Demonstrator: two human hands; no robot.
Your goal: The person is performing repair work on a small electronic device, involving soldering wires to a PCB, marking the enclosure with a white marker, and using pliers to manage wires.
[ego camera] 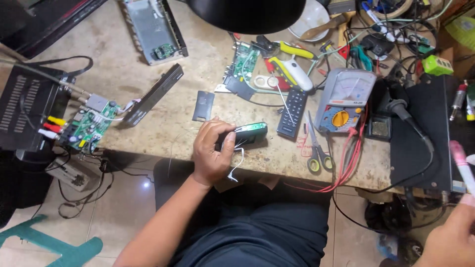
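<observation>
Steadiness is best kept while the small green circuit board with white wires (249, 133) is pinched at the near table edge by the left hand (212, 151), the right hand (452, 237) clasping a pink-tipped tool (461, 165) well apart.

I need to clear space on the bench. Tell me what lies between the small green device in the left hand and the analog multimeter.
In the head view, a black remote control lies between the small green device and the analog multimeter.
</observation>
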